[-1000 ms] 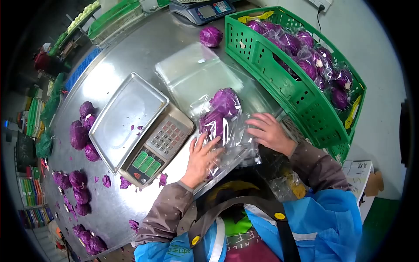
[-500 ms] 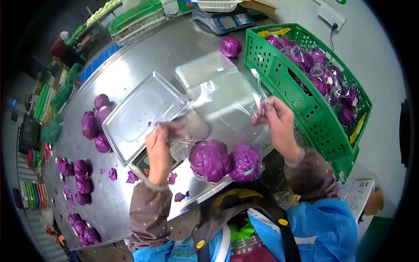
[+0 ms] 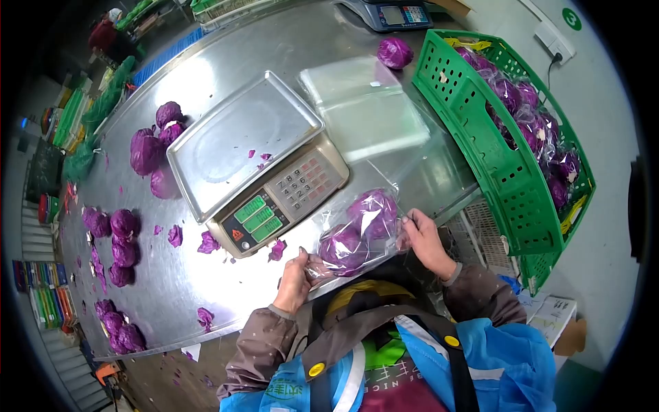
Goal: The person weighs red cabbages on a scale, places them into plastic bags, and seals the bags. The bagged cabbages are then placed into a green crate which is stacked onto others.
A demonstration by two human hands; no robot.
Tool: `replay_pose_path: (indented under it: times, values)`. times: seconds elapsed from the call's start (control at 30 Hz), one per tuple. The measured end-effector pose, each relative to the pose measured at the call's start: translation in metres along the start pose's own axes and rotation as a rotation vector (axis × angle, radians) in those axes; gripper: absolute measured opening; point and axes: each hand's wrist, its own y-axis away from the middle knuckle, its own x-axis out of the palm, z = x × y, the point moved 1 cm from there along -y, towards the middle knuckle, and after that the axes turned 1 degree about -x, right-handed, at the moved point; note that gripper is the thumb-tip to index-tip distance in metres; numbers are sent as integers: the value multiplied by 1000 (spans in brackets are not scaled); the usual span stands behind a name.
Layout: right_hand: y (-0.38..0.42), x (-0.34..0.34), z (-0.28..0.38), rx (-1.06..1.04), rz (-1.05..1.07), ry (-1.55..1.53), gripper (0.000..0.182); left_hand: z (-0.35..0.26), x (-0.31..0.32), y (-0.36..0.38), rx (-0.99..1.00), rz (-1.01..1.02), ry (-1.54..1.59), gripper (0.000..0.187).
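Note:
Two red cabbages point(image 3: 344, 248) sit side by side inside a clear plastic bag point(image 3: 392, 200) at the front edge of the steel table. My left hand point(image 3: 295, 280) is closed on the bag's left side, its fingers partly behind the film beside the nearer cabbage. At the right side, my right hand point(image 3: 423, 242) pinches the bag between thumb and fingers. Just beyond the bag stands a weighing scale point(image 3: 309, 182) with a bare metal pan and a few purple leaf scraps on it. A stack of flat clear bags point(image 3: 371, 113) lies to the right of the scale.
A green crate point(image 3: 480, 154) of bagged cabbages stands at the right. One loose cabbage point(image 3: 395, 53) lies near a second scale point(image 3: 392, 15) at the back. Several loose cabbages point(image 3: 145, 152) and leaf scraps point(image 3: 209, 242) lie on the left of the steel table point(image 3: 171, 288).
My hands have moved down toward the table edge, and the bag's raised film has come down around the two cabbages. My view has shifted, showing more of the near scale.

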Motion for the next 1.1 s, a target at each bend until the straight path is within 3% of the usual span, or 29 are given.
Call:
replay_pose_path:
  times: [0.13, 0.2, 0.3, 0.37, 0.43, 0.5, 0.57, 0.63, 0.7, 0.73, 0.77, 0.8, 0.83, 0.9, 0.97, 1.03, 1.07, 1.1]
  values:
    - [-17, 19, 55, -45, -1, 249, 26, -4, -4, -8, -54, 79, -18, 40]
    - [-33, 31, 64, -415, -168, 533, 34, -9, 0, -3, -85, 109, -22, 39]
    - [-49, 31, 72, -240, -77, 616, 33, -9, 0, -7, -213, 100, 76, 36]
    - [-56, 29, 41, -252, -120, 717, 30, -7, -9, -17, -254, 135, 89, 32]
    - [-52, 29, 33, -392, -213, 843, 26, -8, -13, -25, -272, 160, -103, 27]
    - [-50, 30, 33, -286, -193, 887, 23, -8, -13, -27, -221, 139, -217, 21]
    - [-52, 25, 27, -435, -241, 956, 27, -24, 3, -5, 719, -247, -1241, 27]
    - [-53, 24, 24, -556, -183, 977, 34, -35, 18, 13, 1035, -295, -948, 44]
    - [-59, 20, 11, -727, -79, 958, 32, -33, 39, 27, 1146, -131, -1086, 60]
    - [-67, 21, -7, -641, 1, 723, 30, -19, 41, 15, 1050, 52, -1093, 65]
    - [-81, 23, -29, -683, 44, 634, 29, -8, 40, 3, 951, 214, -1109, 70]
    - [-84, 22, -28, -678, 81, 594, 27, -7, 39, -4, 777, 265, -893, 73]
    - [-86, 24, -25, -611, 89, 492, 26, -11, 38, -8, 583, 302, -692, 76]
    - [-93, 30, -26, -523, 96, 371, 27, -19, 38, -8, 491, 265, -694, 75]
    - [-93, 32, -9, -358, 99, 406, 31, -24, 41, -9, 284, 259, -390, 74]
    - [-78, 15, 17, -273, 114, 454, 34, -24, 14, -35, 283, 340, -341, 75]
    - [-74, 2, 26, -328, 131, 454, 41, -33, 18, -40, 375, 385, -506, 77]
    - [-68, -14, 35, -325, 111, 447, 41, -39, 20, -39, 360, 392, -439, 78]
